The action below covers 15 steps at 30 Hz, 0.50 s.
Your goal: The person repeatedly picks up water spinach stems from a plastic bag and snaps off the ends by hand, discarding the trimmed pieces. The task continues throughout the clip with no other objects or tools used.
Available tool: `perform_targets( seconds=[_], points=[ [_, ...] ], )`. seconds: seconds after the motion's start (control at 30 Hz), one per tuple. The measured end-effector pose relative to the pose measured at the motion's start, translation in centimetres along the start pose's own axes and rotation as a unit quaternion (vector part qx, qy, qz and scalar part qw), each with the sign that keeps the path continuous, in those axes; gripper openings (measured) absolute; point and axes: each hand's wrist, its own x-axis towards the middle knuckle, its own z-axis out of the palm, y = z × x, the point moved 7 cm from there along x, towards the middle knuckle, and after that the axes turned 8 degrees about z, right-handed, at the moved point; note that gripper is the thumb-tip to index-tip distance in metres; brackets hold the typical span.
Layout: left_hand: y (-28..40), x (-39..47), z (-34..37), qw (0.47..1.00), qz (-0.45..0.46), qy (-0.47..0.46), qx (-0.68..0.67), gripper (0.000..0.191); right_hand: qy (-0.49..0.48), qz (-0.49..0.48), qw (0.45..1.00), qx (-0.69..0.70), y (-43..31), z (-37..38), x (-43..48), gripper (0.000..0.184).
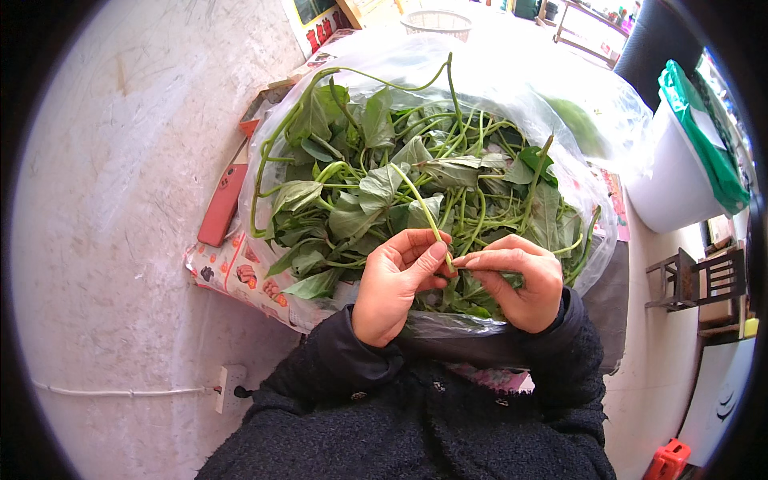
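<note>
A pale green leaf stalk (420,199) is pinched between the thumb and fingers of my left hand (399,282), its leaf (381,187) drooping at the far end. My right hand (519,279) meets the stalk's near end with thumb and fingers, its fingertips touching my left fingers; whether it grips the stalk itself I cannot tell. Under both hands spreads a heap of leafy green stems (480,162), which look like sweet potato greens. They lie in an opened clear plastic bag (591,240). One long bare stem (264,162) arches over the heap's left side.
Patterned paper (240,279) covers the table's left part, with a red phone (222,207) near the wall (132,198). On the right stands a white bin (672,168) with a green liner (699,138). A wooden chair (699,279) is farther right, and a white basket (437,23) sits beyond the bag.
</note>
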Motion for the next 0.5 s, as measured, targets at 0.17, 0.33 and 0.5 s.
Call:
perform_targets(
  seconds=[0.17,0.33,0.5],
  points=[
    [-0.3,-0.5,0.3,0.999,-0.034,-0.025,0.01,0.023,0.06,0.058,0.996,0.028,1.1,-0.9,0.0,0.018],
    [-0.3,-1.3,0.6,0.995,-0.069,-0.067,0.0,0.027,0.152,0.159,0.974,0.056,2.6,-2.6,-0.4,0.011],
    [-0.2,-2.0,0.4,0.991,-0.095,-0.089,0.005,0.026,0.274,0.212,0.937,0.039,4.0,-5.3,-1.2,0.01]
  ],
)
